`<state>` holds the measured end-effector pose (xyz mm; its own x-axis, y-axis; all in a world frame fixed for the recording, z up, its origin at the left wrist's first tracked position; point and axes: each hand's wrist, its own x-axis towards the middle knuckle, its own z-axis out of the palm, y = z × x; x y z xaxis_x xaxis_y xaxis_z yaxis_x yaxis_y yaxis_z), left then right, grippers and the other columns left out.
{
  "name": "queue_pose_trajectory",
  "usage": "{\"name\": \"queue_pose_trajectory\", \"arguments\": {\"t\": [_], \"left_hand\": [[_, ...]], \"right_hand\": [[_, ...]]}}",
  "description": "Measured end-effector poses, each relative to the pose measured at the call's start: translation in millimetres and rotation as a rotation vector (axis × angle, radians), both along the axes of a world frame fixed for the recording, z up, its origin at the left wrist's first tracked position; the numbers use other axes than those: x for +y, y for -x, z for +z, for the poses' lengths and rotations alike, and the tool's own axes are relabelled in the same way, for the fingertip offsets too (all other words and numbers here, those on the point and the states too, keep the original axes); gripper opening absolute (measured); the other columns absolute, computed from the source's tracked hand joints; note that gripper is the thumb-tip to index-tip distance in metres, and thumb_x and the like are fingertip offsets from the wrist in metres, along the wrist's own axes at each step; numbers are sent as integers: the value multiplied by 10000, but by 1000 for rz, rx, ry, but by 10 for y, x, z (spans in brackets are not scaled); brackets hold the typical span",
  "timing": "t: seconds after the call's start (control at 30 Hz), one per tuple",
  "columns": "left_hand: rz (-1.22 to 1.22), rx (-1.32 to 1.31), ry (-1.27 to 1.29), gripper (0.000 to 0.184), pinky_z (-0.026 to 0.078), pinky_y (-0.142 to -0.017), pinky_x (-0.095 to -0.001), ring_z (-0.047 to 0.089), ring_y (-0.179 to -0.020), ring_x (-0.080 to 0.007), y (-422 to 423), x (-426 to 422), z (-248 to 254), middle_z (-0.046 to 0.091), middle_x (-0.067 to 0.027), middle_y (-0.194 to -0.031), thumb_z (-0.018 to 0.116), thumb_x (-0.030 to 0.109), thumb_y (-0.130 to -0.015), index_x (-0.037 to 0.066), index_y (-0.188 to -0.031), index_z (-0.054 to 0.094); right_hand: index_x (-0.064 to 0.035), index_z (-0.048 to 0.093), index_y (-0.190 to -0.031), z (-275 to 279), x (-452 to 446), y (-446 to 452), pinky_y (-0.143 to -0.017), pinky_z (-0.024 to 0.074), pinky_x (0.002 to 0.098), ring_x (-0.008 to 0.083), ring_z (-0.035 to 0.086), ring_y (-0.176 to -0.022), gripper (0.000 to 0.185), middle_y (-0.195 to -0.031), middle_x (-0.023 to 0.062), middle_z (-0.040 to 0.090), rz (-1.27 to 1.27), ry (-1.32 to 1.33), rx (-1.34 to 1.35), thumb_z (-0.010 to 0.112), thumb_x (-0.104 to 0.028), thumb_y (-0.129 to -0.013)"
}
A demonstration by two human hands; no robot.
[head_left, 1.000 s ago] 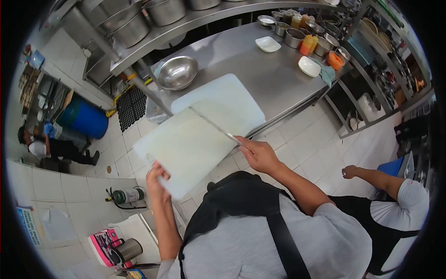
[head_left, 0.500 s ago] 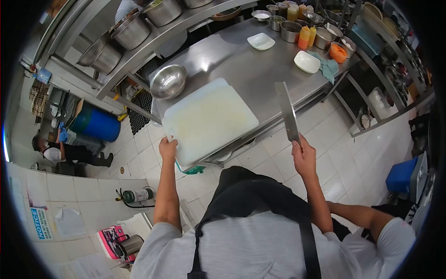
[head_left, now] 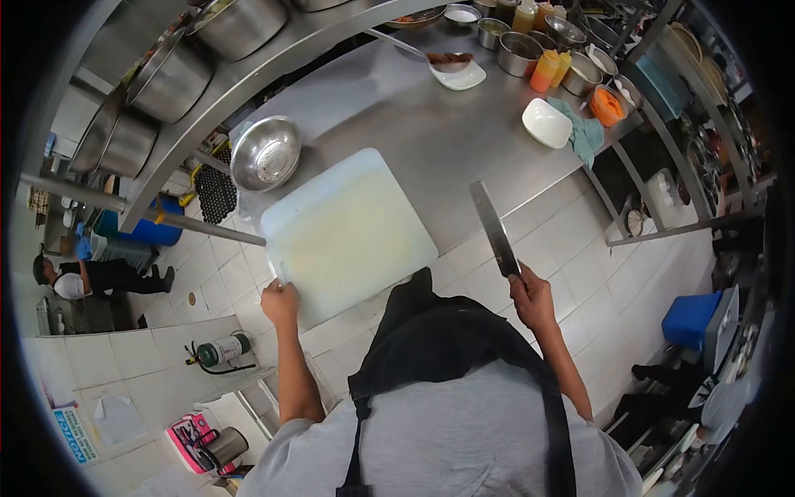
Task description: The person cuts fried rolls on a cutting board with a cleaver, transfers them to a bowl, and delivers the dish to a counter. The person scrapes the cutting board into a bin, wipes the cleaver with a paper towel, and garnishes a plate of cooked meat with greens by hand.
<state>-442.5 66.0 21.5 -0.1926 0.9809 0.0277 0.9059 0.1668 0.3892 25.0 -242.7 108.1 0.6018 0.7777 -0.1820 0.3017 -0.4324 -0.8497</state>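
Observation:
A white cutting board (head_left: pixel 356 228) lies on the steel table (head_left: pixel 397 124), its near part reaching past the table's front edge. My left hand (head_left: pixel 280 301) is closed on the board's near left corner. Off to the right, my right hand (head_left: pixel 532 296) grips the handle of a broad-bladed knife (head_left: pixel 494 229), whose blade points up and away from me, apart from the board. Beyond the board's left side stands a steel bowl (head_left: pixel 267 154). A ladle with dark food (head_left: pixel 450 60) is over a white dish (head_left: pixel 458 76).
Another white dish (head_left: pixel 546 123), a green cloth (head_left: pixel 583 132), squeeze bottles (head_left: pixel 545 71) and several pots are at the back right. A shelf (head_left: pixel 248 79) with steel pots crosses the upper left. One person (head_left: pixel 108 277) stands far left; another (head_left: pixel 679 398) is at lower right.
The ladle has come in over the far dish. My right hand has lowered slightly with the knife. Earlier the blade lay across the tilted board. The person at right has moved away.

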Motion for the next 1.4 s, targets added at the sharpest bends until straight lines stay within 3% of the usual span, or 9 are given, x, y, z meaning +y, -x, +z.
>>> {"name": "queue_pose_trajectory", "arguments": {"t": [0.2,0.57,0.73,0.87,0.93,1.0,1.13,1.27,1.4], "left_hand": [[-142,-19,-156,273,582,-708,-454,709,-766,-339,582,145,-647,737,-179,-854,770,224,-839,55,-1049,810],[-117,299,154,456,566,-904,-541,710,-1035,-454,-17,248,63,726,-281,-1104,772,264,-828,-38,-1168,737],[-185,249,167,615,539,-1018,-511,651,-1199,-478,-1688,186,777,659,-275,-1324,797,288,-867,-28,-1374,652],[-817,-344,371,619,538,-1038,-436,658,-1240,-327,-3807,-33,1101,631,-215,-1403,780,294,-950,55,-1490,596],[-1152,-379,680,597,495,-1105,-391,633,-1280,-274,-5033,-250,1837,612,-154,-1453,750,250,-992,94,-1536,561],[-1185,-689,822,586,477,-1123,-373,631,-1278,-230,-5968,-385,2265,612,-116,-1458,741,239,-1001,111,-1543,561],[-1608,-663,65,428,531,-1046,-359,662,-1170,-183,-7611,-85,3209,667,-81,-1361,731,235,-1001,72,-1392,669],[-1508,-450,-523,294,560,-867,-344,715,-972,-181,-8932,636,4148,759,-116,-1042,704,269,-990,17,-1122,778],[-1170,-529,-531,298,575,-792,-388,756,-858,-281,-9831,1298,4466,783,-159,-898,699,290,-967,11,-966,805]], "right_hand": [[-59,660,-1396,-121,276,-396,-701,541,500,441,673,-710,402,-758,257,664,144,175,-77,636,-223,-1030],[-112,665,-1394,160,456,-1182,-673,527,515,437,673,-708,402,-761,245,671,282,126,-40,600,-292,-1040],[-83,655,-1399,-30,-74,-1978,-683,526,505,434,670,-709,414,-760,240,671,217,4,-63,606,-286,-1041],[-70,644,-1420,67,-535,-2828,-759,547,456,386,689,-772,423,-840,210,704,128,34,-9,615,-277,-1052],[-77,657,-1402,-34,-784,-3231,-707,548,441,345,694,-721,410,-783,191,694,77,81,-16,626,-269,-1041],[-102,672,-1388,38,-981,-3557,-678,548,463,387,699,-717,401,-770,223,686,-16,65,34,634,-254,-1019],[-82,688,-1369,86,-1347,-4004,-648,539,399,224,669,-643,376,-671,116,645,-154,-43,151,629,-213,-1021],[-53,718,-1282,-201,-1597,-4245,-601,509,342,133,611,-615,305,-672,47,626,-290,-125,225,612,-196,-1035],[-4,716,-1188,-81,-1654,-4198,-490,398,255,48,500,-571,235,-685,-44,561,-481,-233,346,624,-161,-1038]]}}
